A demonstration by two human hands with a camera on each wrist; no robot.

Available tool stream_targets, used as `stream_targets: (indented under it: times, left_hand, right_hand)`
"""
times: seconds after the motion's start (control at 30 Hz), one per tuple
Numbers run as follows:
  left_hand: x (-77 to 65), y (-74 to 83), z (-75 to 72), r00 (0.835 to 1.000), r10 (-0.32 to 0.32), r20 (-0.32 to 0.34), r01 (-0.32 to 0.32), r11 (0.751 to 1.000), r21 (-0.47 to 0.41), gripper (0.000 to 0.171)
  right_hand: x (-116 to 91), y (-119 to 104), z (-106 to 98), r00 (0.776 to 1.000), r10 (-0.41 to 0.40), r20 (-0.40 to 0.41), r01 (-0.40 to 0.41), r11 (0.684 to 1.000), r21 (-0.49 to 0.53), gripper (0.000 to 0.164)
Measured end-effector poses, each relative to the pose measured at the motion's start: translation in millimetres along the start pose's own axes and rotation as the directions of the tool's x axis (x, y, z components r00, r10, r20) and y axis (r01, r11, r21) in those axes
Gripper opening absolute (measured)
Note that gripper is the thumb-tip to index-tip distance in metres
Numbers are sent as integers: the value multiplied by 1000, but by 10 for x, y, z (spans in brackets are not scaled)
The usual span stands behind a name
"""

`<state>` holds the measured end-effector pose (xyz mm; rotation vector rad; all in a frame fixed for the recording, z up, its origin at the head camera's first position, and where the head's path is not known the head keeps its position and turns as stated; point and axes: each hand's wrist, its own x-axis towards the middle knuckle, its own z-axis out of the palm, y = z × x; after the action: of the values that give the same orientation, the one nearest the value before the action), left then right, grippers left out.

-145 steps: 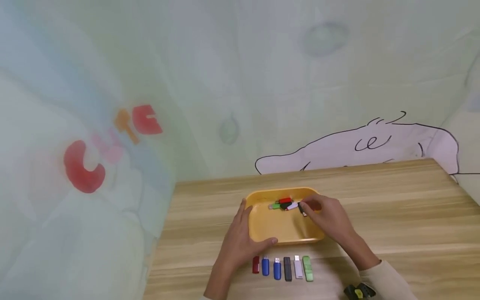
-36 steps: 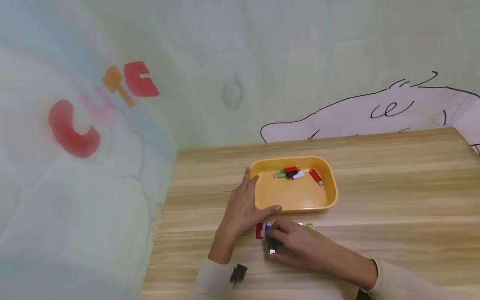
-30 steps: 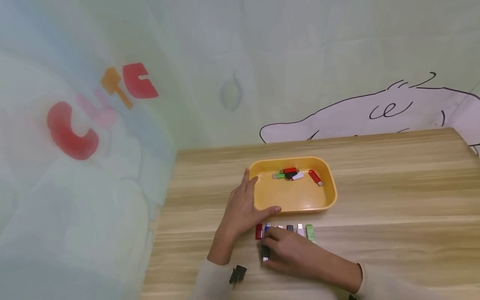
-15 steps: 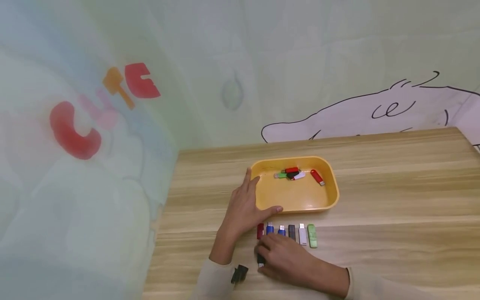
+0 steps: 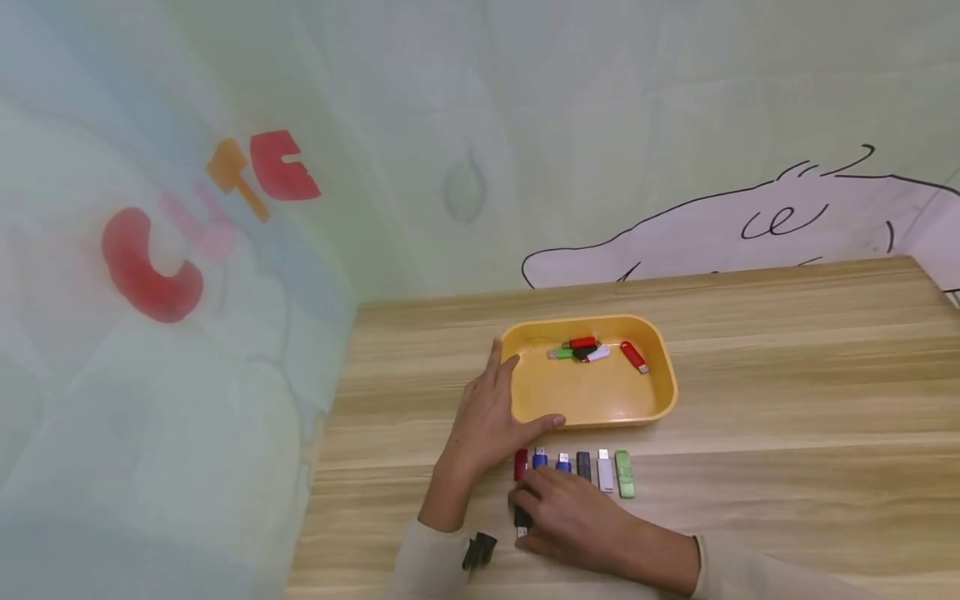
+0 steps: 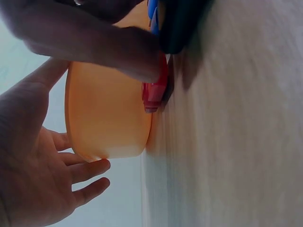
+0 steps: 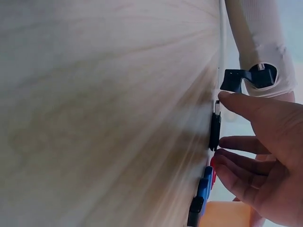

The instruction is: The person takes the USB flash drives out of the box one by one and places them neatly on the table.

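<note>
My left hand [image 5: 483, 421] rests against the left front corner of a yellow tray [image 5: 577, 425], fingers and thumb spread along its outside. Just in front of a row of USB sticks, my right hand [image 5: 573, 517] has thumb and fingers at the two ends of a black USB stick [image 7: 215, 130], whose metal plug [image 5: 522, 532] points toward me. The row holds a dark red stick [image 5: 521, 464], two blue sticks [image 5: 540, 457] partly covered by my right hand, a black one [image 5: 583, 465], a silver one [image 5: 604, 471] and a green one [image 5: 624, 475].
Inside the tray lie a small pile of USB sticks [image 5: 583, 350] and a separate red stick [image 5: 633, 357]. The wooden table [image 5: 787, 400] meets a painted wall [image 5: 420, 167] at the back and left. A black clip mount [image 5: 478, 550] sits at my left wrist.
Several seconds ago my right hand was in the tray at a black USB stick. It has since brought that stick out and left, in front of the row. Almost nothing changed in the last half second.
</note>
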<state>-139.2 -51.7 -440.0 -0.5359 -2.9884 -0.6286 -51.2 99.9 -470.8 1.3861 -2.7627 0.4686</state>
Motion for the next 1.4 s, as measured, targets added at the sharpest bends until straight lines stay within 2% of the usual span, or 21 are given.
stream_targets:
  times: [0.13,0.23,0.43,0.53,0.63,0.77,0.9,1.0,1.13,1.4]
  left_hand:
    - [-3,-5,7,1000,0,3,0,1000,-4,110]
    - [-3,-11,7,1000,9,1,-9,1000,-10,110]
    - [2,-34,4,999,33,-8,-33,999,-17,109]
    - [8,-48,-5,999,46,-16,-46,999,-15,107]
    - [11,-45,-4,999,46,-16,-47,999,-13,107]
    - [0,-26,1,1000,19,-1,-20,1000,-20,109]
    - [-2,-21,-2,1000,2,10,-2,1000,-24,109]
    - [-5,-19,-2,1000,-3,17,3,1000,-17,110]
    - [-13,-16,-3,1000,-6,23,7,1000,-23,110]
    - [-29,-17,-20,1000,4,13,-4,1000,-18,109]
  right_hand:
    - [-15,-1,-66,999,11,-35,-10,999,48,51]
    - [-20,15,-170,994,9,-110,-3,998,60,48]
    - [-35,180,-503,968,7,-252,13,997,79,42]
    - [-39,307,-675,955,53,-291,-37,998,59,40]
    - [-59,450,-819,939,122,-322,-128,992,3,39]
    - [-106,660,-982,920,240,-310,-259,966,-22,45]
    - [-141,888,-1081,893,340,-296,-348,937,26,44]
    - [-151,1052,-1097,877,371,-304,-373,926,53,39]
    - [-130,1236,-1070,869,401,-291,-399,914,68,36]
    - [16,1426,-982,864,473,-174,-463,881,97,43]
